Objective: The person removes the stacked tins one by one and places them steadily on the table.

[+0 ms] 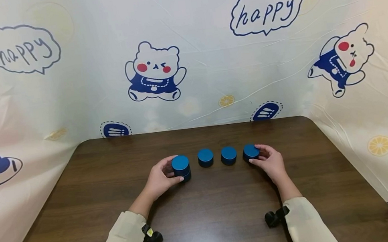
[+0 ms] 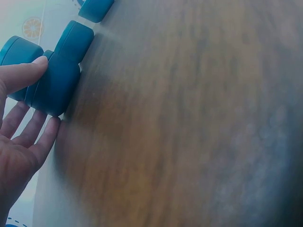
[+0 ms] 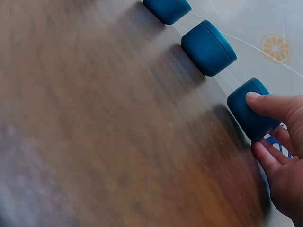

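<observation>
Grip-wise, the left hand (image 1: 159, 178) is pinching a two-high stack of blue cylinders (image 1: 181, 166), spread just a cylinder wide, and the right hand (image 1: 272, 164) is pinching the end cylinder (image 1: 250, 152) the same way. Right wrist cam's only catching three cylinders; head view's also showing that stack, with two single cylinders (image 1: 206, 158) sitting between the hands. Gaps are separating neighbours along the row, and the counter's (image 1: 220, 214) back edge is running behind.
</observation>
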{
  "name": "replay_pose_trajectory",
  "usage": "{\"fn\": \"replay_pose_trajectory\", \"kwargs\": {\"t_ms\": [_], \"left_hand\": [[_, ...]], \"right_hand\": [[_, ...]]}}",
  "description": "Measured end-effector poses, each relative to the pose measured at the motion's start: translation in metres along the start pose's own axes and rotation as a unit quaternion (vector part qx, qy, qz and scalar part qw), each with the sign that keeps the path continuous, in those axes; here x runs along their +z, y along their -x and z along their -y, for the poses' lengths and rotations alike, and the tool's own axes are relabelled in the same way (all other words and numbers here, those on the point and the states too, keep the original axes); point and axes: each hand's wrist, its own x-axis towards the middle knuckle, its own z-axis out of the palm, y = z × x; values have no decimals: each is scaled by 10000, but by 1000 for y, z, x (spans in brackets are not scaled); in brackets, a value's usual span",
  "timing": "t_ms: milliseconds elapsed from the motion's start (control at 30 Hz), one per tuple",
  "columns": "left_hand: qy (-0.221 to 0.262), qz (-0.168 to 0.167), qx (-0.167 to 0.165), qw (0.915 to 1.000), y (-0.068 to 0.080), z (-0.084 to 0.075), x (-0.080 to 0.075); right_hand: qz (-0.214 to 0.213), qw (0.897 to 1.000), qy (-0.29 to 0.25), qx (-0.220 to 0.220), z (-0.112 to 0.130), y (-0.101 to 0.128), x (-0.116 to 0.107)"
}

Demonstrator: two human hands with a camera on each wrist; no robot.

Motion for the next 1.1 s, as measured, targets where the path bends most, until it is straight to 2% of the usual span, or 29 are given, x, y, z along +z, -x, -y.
{"fn": "replay_pose_trajectory", "kwargs": {"t_ms": [333, 800, 1100], "left_hand": [[40, -5, -1, 10000, 0, 1, 0], [70, -22, -93, 9999, 0, 1, -1], [142, -20, -114, 9998, 0, 3, -1]], "right_hand": [[1, 9996, 277, -23, 4, 2, -1], [-80, 9994, 339, -85, 9, 7, -5], [-294, 9984, 279, -397, 22, 12, -6]]}}
